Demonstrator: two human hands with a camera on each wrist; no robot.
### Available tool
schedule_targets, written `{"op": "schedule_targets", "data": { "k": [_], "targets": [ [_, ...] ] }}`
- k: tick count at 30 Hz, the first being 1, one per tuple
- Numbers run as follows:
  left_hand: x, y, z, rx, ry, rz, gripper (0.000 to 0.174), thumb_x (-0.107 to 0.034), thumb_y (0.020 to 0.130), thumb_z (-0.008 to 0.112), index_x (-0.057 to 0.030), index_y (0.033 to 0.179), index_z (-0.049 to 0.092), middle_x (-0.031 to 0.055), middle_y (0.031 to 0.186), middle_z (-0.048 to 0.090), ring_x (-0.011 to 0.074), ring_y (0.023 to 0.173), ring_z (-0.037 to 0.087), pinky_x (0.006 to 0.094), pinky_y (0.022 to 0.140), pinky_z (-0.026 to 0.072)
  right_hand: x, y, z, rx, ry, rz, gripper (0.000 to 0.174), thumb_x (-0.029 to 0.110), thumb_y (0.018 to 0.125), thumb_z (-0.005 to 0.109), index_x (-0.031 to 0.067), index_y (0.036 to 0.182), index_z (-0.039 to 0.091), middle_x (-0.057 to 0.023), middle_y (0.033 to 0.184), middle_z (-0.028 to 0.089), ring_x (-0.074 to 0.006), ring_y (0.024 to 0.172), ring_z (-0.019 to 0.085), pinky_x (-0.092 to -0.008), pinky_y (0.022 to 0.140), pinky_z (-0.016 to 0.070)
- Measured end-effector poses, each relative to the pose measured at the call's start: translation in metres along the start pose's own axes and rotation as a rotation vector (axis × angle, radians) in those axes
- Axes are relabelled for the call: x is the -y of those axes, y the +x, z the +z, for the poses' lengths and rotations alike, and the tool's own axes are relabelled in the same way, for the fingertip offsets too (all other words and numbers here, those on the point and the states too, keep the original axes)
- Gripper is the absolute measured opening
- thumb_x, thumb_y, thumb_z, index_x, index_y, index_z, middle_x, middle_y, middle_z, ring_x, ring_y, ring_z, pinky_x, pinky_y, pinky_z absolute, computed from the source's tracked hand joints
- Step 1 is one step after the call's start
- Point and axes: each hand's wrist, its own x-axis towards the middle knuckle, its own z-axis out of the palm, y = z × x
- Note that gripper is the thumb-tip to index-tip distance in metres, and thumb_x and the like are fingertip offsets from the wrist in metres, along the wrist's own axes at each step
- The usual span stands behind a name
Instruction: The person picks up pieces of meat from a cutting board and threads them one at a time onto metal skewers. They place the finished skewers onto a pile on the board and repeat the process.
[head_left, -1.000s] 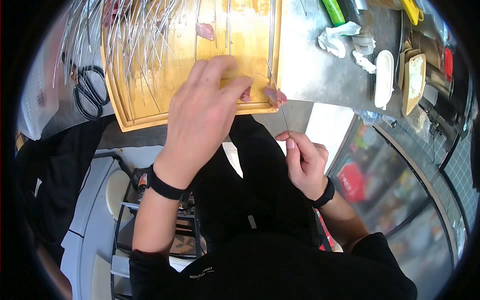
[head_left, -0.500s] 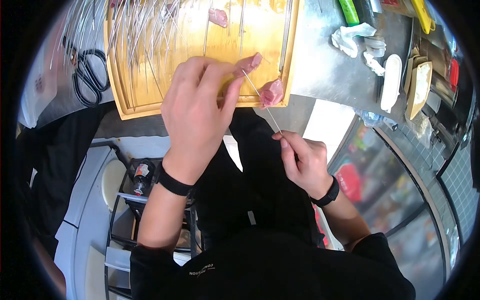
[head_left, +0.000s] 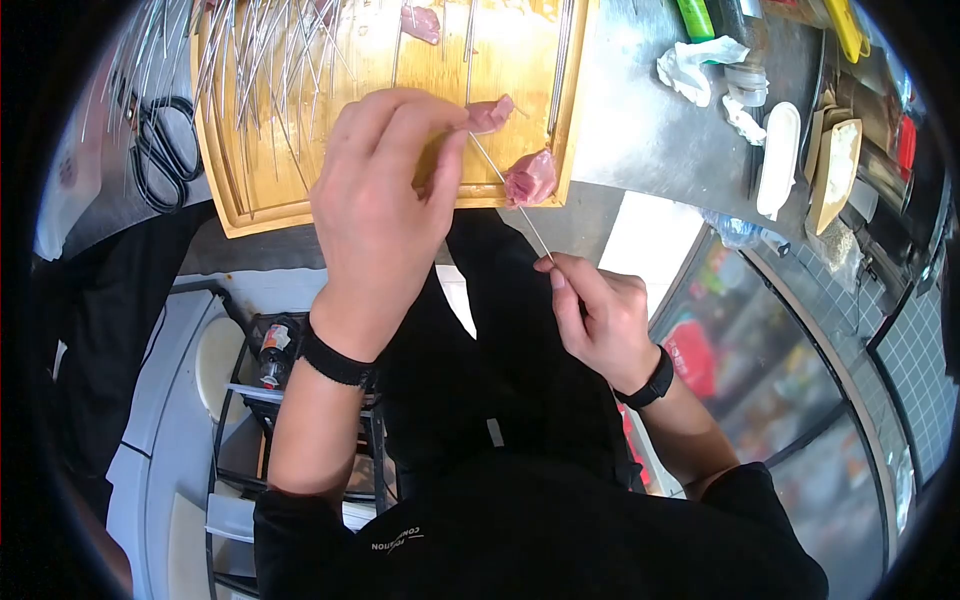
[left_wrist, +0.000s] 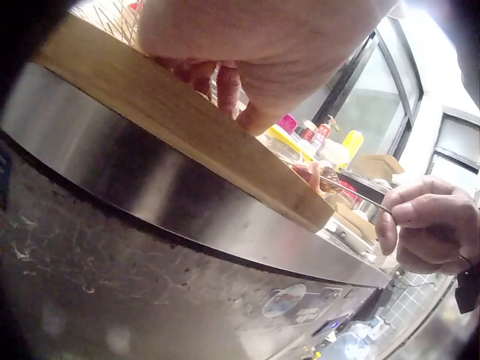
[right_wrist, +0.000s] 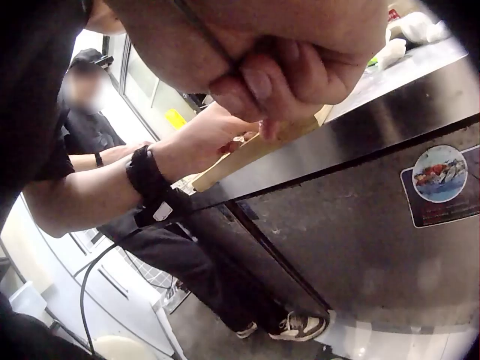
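Note:
My right hand [head_left: 605,315] pinches the lower end of a thin metal skewer [head_left: 540,237] between thumb and index finger, off the tray's near edge. A chunk of pink raw meat [head_left: 531,178] is threaded on it, over the near right corner of the wooden tray [head_left: 290,217]. My left hand [head_left: 385,190] is over the tray, its thumb and index fingertips pinching the left end of a second piece of meat [head_left: 490,115]. The skewer's upper end lies right by these fingertips. In the left wrist view the left fingers are partly hidden behind the tray's wall.
Many loose metal skewers [head_left: 262,75] lie across the tray's left side; another meat piece [head_left: 421,24] is farther back. Right of the tray are crumpled tissue [head_left: 690,70] and a white dish [head_left: 778,160]. A coiled black cable [head_left: 160,150] lies left. Another person [right_wrist: 94,112] stands nearby.
The left hand has lifted the second meat piece into clearer view and brought it near the skewer's upper end. The right hand has shifted slightly left with the skewer, now tilted more to the left.

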Motion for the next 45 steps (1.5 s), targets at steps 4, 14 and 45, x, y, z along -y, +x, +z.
{"op": "schedule_targets", "data": {
  "k": [4, 14, 45],
  "targets": [
    [0.0, 0.0, 0.0, 0.018, -0.011, 0.029, 0.016, 0.001, 0.082, 0.077, -0.0028, 0.095, 0.069, 0.0085, 0.096, 0.068, 0.0229, 0.082, 0.064, 0.0309, 0.068, 0.0501, 0.001, 0.001, 0.001, -0.008, -0.01, 0.001, 0.007, 0.003, 0.091, 0.063, 0.0035, 0.097, 0.068, -0.0101, 0.059, 0.062, -0.0236, 0.05, 0.065, -0.0341, 0.049, 0.0504],
    [-0.002, 0.003, 0.007, -0.011, -0.007, 0.067, 0.02, 0.004, 0.074, 0.075, -0.0068, 0.088, 0.066, 0.0059, 0.087, 0.064, 0.0267, 0.082, 0.063, 0.0368, 0.069, 0.0519, 0.008, 0.0, 0.0, 0.006, -0.07, 0.0, 0.01, 0.001, 0.089, 0.063, 0.003, 0.098, 0.067, -0.0084, 0.056, 0.06, -0.0216, 0.047, 0.063, -0.0325, 0.047, 0.0484],
    [0.005, -0.009, 0.007, -0.035, -0.028, 0.069, 0.024, 0.005, 0.077, 0.076, -0.0022, 0.099, 0.069, 0.0096, 0.095, 0.063, 0.0285, 0.087, 0.063, 0.0386, 0.074, 0.0524, 0.016, 0.044, 0.001, 0.015, -0.189, -0.148, 0.008, 0.002, 0.086, 0.065, 0.0049, 0.093, 0.062, -0.0105, 0.061, 0.061, -0.0276, 0.053, 0.065, -0.0376, 0.05, 0.0501]
  ]
}}
